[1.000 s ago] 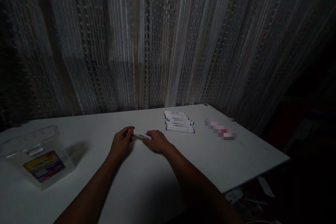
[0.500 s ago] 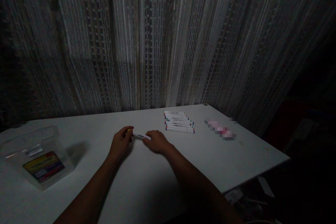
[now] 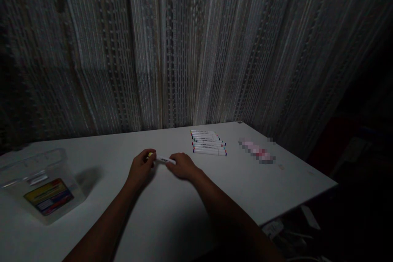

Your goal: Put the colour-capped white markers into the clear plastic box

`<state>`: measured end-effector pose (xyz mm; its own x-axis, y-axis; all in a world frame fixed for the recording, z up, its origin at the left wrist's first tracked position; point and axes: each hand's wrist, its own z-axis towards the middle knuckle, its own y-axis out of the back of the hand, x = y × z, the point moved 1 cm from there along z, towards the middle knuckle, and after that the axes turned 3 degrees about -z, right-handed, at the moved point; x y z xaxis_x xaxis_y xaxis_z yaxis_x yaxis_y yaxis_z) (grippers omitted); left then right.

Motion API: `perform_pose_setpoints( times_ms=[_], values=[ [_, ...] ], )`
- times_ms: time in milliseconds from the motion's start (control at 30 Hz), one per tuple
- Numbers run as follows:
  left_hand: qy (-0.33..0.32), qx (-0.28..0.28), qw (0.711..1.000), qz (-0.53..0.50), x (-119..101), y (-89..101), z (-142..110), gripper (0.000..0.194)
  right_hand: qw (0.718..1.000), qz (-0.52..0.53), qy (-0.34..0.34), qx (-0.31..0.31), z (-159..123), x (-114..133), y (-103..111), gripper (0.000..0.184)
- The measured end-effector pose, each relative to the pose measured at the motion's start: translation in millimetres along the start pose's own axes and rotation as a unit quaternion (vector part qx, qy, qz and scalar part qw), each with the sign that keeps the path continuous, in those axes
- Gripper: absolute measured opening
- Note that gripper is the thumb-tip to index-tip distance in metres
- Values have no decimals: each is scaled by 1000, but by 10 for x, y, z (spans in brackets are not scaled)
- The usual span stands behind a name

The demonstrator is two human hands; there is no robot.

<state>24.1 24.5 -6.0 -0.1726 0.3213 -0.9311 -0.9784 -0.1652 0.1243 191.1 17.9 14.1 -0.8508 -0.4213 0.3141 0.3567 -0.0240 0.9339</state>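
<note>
A white marker with a yellow cap end lies level between my two hands, just above the white table. My left hand pinches the yellow cap end. My right hand grips the other end with closed fingers. A row of several white markers with coloured ends lies side by side on the table, a short way to the right of my right hand.
A clear plastic box with a colourful label stands at the table's left. A blurred pinkish object lies near the right corner. A bead curtain hangs behind the table. Dark floor with papers lies beyond the right edge.
Both hands keep hold of the marker in nearly the same spot. The view has shifted slightly; nothing else moved.
</note>
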Motion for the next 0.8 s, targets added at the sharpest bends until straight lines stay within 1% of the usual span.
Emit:
perform_pose_setpoints(
  times_ms=[233,300,367,433,467,533,600,633,700,733,800],
  values=[
    [2,3,1000,4,4,-2,-12,39,1000,8,4,-2,-2,3,-15,30],
    [-3,2,1000,3,10,0,-7,37,1000,27,4,-14,10,-8,-3,29],
    [-7,5,1000,2,12,4,-1,34,997,69,-2,-37,26,-78,53,27],
    [-10,9,1000,6,3,6,-1,32,989,127,-18,-72,21,-256,178,26],
    [-12,9,1000,9,-3,7,-3,31,983,155,-32,-96,0,-398,269,27],
    [-17,9,1000,17,-14,3,-11,31,965,188,-74,-166,-102,-788,500,29],
    [-19,11,1000,20,-11,-4,-18,31,934,192,-164,-254,-298,-1291,764,34],
    [-17,14,1000,19,-1,-9,-18,31,912,170,-206,-311,-427,-1559,896,37],
    [-7,16,1000,17,30,-18,-15,31,882,98,-268,-374,-706,-2071,1116,39],
    [-2,17,1000,17,46,-23,-12,31,867,64,-299,-393,-844,-2301,1195,40],
    [2,11,1000,20,69,-29,-7,31,864,13,-336,-375,-1072,-2674,1276,40]
  ],
)
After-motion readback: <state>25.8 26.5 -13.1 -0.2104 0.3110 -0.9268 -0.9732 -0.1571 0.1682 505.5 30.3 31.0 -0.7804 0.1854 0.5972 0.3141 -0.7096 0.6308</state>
